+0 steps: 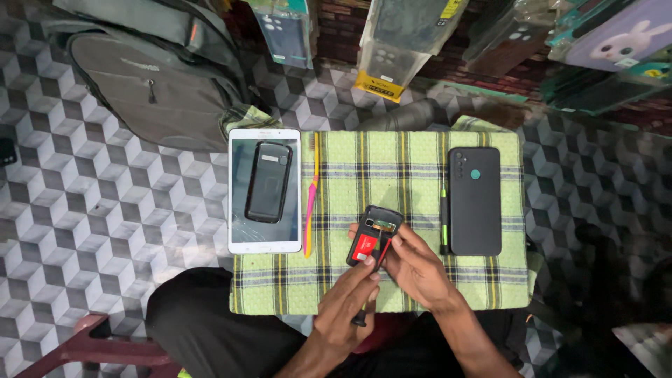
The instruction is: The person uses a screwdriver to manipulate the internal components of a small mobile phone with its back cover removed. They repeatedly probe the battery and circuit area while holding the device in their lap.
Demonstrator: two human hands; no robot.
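- A grey backpack [150,77] slumps in the upper left of the frame on the cube-patterned tile floor [77,210].
- Part of a dark red stool [91,346] shows in the lower left corner.
- Left of centre lies a white tablet [264,190], face up, partly on the left edge of a green checked cloth [392,175]; a black phone case [268,182] rests on its screen.
- Just beside the tablet's right edge, a pink and yellow toothbrush [312,192] lies lengthwise on the cloth.
- The left hand [346,308] comes up from the bottom centre, fingers drawn together around a thin dark tool [360,318] whose butt pokes out below the hand; its fingertips touch the lower end of the small opened phone [374,238].
- That small phone sits in the middle of the frame, low on the cloth, back cover off, with a red part and a gold strip showing inside its black shell.
- The right hand [416,269] grips the phone's right side, thumb and fingers closed on its edge, holding it tilted off the cloth.
- Just right of the hands, a slim green and black tool [444,220] lies lengthwise on the cloth.
- Beside it, right of centre, a black smartphone [475,201] lies with its back up, camera strip at upper left.
- Packaged phone covers [392,49] hang along the top of the frame, one at the upper right with a rabbit picture [619,35].
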